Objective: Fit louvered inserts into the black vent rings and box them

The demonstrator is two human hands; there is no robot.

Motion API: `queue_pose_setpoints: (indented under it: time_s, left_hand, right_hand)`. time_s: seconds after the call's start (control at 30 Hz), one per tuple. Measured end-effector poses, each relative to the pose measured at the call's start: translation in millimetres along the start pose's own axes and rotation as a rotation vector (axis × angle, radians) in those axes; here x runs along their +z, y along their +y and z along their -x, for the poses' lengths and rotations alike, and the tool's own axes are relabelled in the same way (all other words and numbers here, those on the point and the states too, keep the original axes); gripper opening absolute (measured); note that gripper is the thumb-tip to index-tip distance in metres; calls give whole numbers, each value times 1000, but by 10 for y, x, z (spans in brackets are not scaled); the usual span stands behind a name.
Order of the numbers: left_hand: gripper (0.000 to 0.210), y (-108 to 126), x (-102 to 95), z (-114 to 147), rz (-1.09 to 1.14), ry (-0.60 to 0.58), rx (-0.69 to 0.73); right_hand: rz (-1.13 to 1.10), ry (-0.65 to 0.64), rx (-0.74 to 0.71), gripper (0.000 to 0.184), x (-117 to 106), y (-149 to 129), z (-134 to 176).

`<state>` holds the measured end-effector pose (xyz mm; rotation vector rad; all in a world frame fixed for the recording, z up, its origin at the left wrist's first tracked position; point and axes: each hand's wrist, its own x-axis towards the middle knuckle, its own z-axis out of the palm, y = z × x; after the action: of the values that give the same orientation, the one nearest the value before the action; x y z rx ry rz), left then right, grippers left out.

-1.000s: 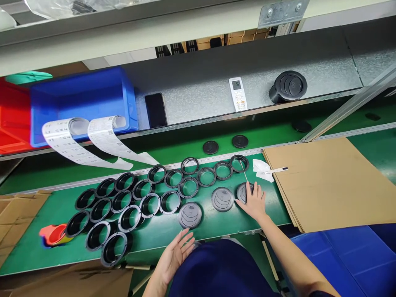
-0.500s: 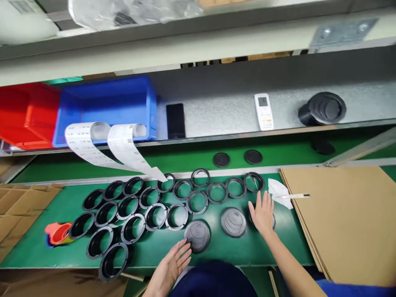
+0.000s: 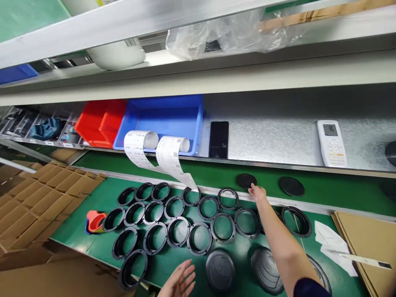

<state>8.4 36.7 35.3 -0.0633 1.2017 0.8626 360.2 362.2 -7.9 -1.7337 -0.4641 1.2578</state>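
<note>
The right hand [image 3: 258, 192] has left the grey cap [image 3: 267, 270] and reached to a black disc [image 3: 246, 180], fingers loose; left hand [image 3: 179, 282] hovers open, empty, over the worktop [image 3: 93, 243].

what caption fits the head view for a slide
Right hand reaches to a black disc beyond rows of rings; left hand hovers open.
</note>
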Motion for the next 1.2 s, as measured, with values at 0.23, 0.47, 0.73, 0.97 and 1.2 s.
queue_pose_setpoints:
  time_s: [0.23,0.47,0.73,0.97,1.2]
  left_hand:
    - [82,126,1269,3,-7,-505,408]
    - [79,-36,1846,335,86,-772,424]
    - [88,-570,1895,769,-13,-909,397]
    - [74,-739,1833,801,137,-887,227]
    - [73,-970,1781,806,155,-734,168]
  right_hand:
    - [-312,-548,-13,47,-311,432,2000]
    - [64,-507,-476,41,-925,431,3000]
    - [693,-420,-1552,57,-1326,-132,3403]
    - [523,-422,-1377,36,-1655,225,3222]
    - [617,-530,-1295,37,-1781,495,3008]
